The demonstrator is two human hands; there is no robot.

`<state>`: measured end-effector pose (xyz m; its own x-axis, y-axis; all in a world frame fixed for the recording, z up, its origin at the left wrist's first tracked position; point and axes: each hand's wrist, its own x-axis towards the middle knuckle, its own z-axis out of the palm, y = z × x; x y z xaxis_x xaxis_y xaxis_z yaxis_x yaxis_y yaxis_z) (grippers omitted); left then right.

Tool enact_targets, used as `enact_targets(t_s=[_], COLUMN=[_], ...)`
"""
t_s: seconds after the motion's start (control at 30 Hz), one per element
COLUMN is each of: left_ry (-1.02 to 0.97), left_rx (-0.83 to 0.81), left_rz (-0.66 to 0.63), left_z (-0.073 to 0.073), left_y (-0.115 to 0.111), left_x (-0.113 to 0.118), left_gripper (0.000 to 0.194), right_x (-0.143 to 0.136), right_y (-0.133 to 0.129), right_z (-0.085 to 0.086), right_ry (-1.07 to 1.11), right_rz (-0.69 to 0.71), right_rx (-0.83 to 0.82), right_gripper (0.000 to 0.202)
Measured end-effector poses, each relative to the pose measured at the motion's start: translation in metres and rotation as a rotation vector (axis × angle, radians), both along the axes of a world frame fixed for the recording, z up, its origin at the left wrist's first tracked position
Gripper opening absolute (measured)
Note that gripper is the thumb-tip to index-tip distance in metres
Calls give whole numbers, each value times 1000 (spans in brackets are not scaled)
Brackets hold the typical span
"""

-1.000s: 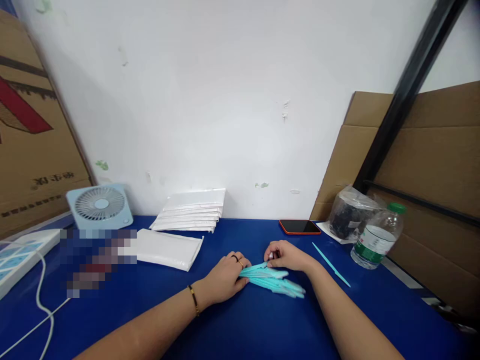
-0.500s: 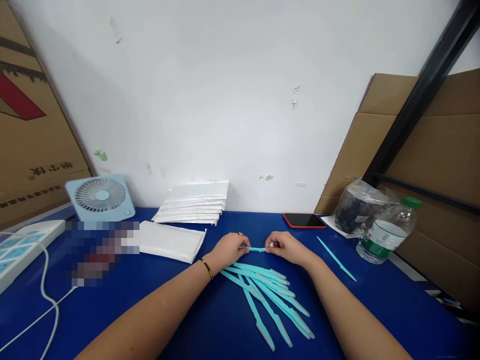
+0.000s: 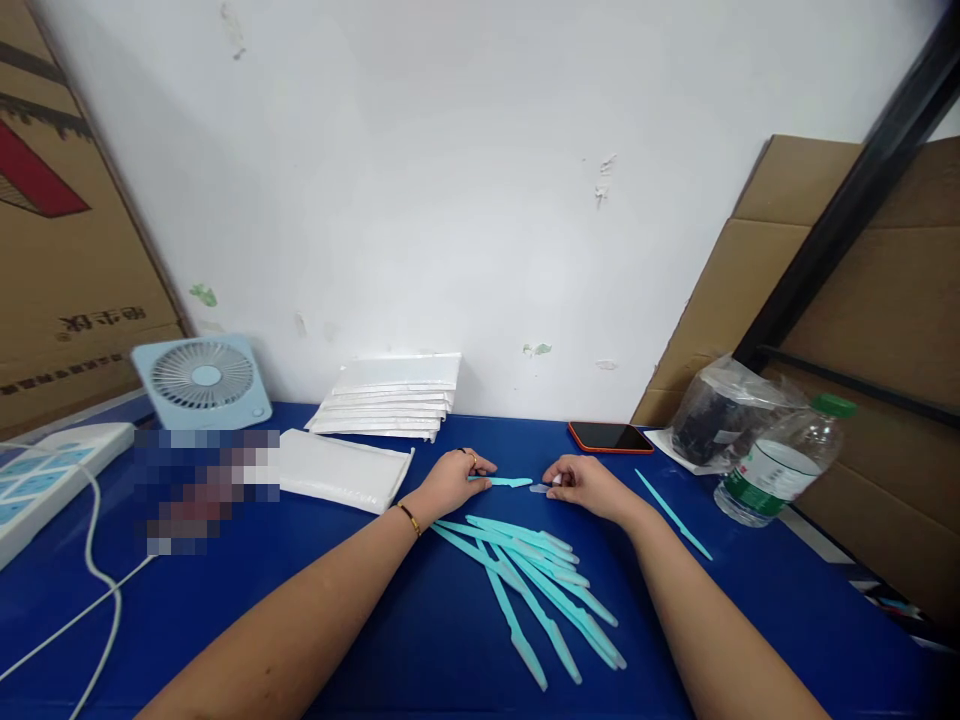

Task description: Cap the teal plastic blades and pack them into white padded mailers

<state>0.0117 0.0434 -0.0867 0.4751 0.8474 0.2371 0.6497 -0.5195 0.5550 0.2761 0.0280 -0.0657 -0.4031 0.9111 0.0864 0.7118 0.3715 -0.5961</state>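
Between thumb and fingers, my left hand [image 3: 452, 484] pinches a teal eyebrow razor [image 3: 513, 482], its blade end pointing right. A small clear blade cap [image 3: 538, 489] sticks out from the closed fingertips of my right hand [image 3: 589, 486], just apart from the razor's tip. Below both hands lies a fanned pile of teal razors [image 3: 517, 565], several of them with pale covers over their blade ends. One more teal razor [image 3: 673, 515] rests alone to the right of my right forearm.
White padded mailers [image 3: 390, 395] are stacked by the wall, with another mailer [image 3: 341, 470] in front. A blue fan [image 3: 204, 378] and power strip [image 3: 60, 475] stand left. At right are a phone [image 3: 611, 437], a bagged dark container [image 3: 705, 415] and a bottle [image 3: 776, 470].
My hands have moved apart slightly. The clear cap has come off the razor's blade end and is now in my right fingers, while the razor stays in my left.
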Motion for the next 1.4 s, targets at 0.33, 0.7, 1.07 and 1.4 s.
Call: enact_targets(t_s=[0.33,0.7,1.07,1.4], left_ry=[-41,178,123,112], left_rx=[-22,-43,92,41], left_rz=[-171,-90,-46,-222], left_z=[12,15,9,22], left_y=[-22,-23,-10,-32], left_x=[3,7,-5,5], left_gripper=[21,15,19,28], right_x=[-12,-12,-1,-8], right_y=[-34,-17,3,-25], right_z=[20,6,-7,13], right_ry=[-180,-87,-2,-110], right_rz=[240,92,-72,210], right_rx=[-226,-157,-9,-235], right_gripper=[17,13,26,25])
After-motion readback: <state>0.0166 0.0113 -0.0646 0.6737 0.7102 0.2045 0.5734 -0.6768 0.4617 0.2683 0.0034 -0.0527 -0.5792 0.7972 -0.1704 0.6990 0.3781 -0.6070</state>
